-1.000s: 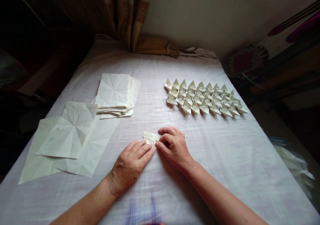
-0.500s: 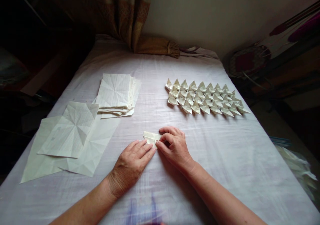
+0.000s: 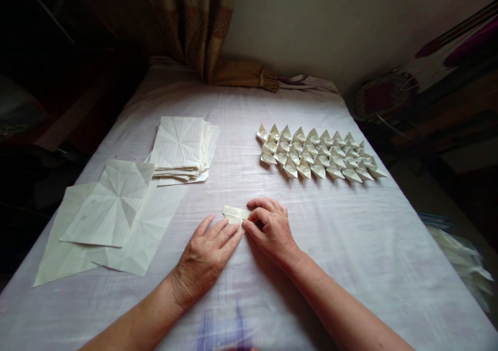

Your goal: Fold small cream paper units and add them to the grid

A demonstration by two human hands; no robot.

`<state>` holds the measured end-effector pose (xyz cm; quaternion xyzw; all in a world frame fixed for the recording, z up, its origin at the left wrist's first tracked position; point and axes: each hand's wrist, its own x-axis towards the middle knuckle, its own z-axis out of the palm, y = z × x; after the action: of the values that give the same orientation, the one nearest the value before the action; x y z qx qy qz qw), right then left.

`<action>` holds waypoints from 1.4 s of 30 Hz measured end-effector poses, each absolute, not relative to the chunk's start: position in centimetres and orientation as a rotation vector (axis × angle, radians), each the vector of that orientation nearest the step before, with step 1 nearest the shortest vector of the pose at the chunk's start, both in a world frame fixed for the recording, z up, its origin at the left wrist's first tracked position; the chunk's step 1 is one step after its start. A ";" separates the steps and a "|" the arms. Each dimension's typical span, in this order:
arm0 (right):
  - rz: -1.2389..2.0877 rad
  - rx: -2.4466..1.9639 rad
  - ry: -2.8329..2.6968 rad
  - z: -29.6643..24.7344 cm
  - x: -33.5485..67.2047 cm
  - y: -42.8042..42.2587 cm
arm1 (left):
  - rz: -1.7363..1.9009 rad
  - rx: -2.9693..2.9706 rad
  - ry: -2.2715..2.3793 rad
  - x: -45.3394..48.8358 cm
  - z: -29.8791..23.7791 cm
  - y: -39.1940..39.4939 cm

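A small piece of folded paper (image 3: 234, 213) lies on the sheet-covered surface between my hands. My left hand (image 3: 208, 252) rests flat with its fingers spread, the fingertips on the paper's near left edge. With thumb and bent fingers, my right hand (image 3: 272, 229) pinches the paper's right side, hiding that end. Farther right stand several folded paper boats (image 3: 321, 156) in close rows. On the left are a stack of creased paper squares (image 3: 179, 140) and loose creased sheets (image 3: 116, 200) that overlap one another.
A pale bedsheet (image 3: 350, 247) covers the surface. At its far edge hangs a brown patterned curtain (image 3: 206, 34) before a wall. Plastic bags (image 3: 462, 257) lie beyond the right edge. The left side is dark.
My left hand's fingers have spread slightly, the index finger side lifting outward from the others. My right hand keeps its pinch on the folded paper. The view has shifted a little.
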<state>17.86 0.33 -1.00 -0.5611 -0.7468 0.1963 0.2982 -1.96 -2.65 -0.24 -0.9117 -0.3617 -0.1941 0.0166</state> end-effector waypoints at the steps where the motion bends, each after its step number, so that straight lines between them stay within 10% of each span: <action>1: 0.519 -1.492 -1.984 -1.0 17.9 0.3 | -0.593 -2.837 -1.129 -1.9 -0.2 -2.7; 42: 0.233 -1.617 -2.039 -1.9 20.8 0.9 | -0.533 -2.829 -1.008 -2.0 0.0 -2.3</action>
<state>20.77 0.86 -1.87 -0.5975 -0.7532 0.0862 0.2615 -2.01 -2.33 0.03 -0.9265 -0.3302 -0.1745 0.0456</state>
